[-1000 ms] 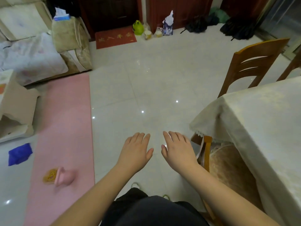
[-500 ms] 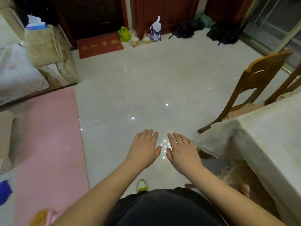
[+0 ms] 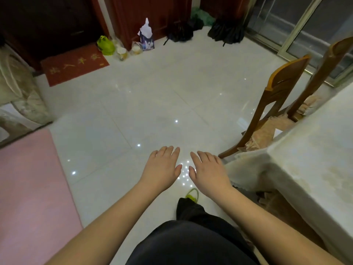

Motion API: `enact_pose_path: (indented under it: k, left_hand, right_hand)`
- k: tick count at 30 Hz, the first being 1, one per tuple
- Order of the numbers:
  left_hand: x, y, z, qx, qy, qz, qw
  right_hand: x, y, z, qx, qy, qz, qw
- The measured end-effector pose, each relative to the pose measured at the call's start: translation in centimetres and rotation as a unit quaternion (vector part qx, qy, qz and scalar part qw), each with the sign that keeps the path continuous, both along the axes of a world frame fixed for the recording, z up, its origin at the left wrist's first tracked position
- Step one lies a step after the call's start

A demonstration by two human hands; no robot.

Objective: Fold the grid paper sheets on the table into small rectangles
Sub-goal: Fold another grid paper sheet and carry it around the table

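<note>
Holding both arms out ahead of me, I have my left hand [image 3: 162, 166] and my right hand [image 3: 209, 170] palm down, side by side and just apart, thumbs toward each other. All the fingers are straight and loosely together, and neither hand has hold of anything. They hang in the air above a pale, glossy tiled floor [image 3: 133, 104] dotted with small reflections of light.

To the right of my right hand, near it, is the corner of a table [image 3: 305, 159] under a cream cloth with a lacy edge that hangs down just beside my right wrist. I cannot see any grid paper sheets; the part of the tabletop in view shows only cloth.

Beyond the table corner, ahead and to the right of my fingers, stand two wooden chairs [image 3: 275, 104] with tan seat cushions. Well off to the left of my left hand lies a pink mat [image 3: 28, 188]. Far ahead of my fingertips, by a dark red door, lie a red doormat [image 3: 74, 64] with gold characters, a green bag [image 3: 105, 45], some small containers and a tissue pack [image 3: 146, 38]. Below my wrists I see my dark trousers [image 3: 191, 241] and the tip of a yellow-green slipper [image 3: 192, 195].
</note>
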State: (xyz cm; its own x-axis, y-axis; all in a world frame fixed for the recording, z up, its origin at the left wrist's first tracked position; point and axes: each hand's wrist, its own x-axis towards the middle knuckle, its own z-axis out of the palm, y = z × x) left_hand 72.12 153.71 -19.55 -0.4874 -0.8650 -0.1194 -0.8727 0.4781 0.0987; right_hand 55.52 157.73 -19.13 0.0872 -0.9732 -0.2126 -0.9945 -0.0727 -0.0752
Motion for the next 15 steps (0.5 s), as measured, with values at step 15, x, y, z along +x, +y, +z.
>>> enact_pose_path:
  k: [15]
  left_hand:
    - [-10.6, -22.2, 1.9, -0.034, -0.048, -0.076, 0.995]
  right_hand:
    - [-11.0, -20.3, 1.4, 0.001, -0.039, -0.093, 0.995]
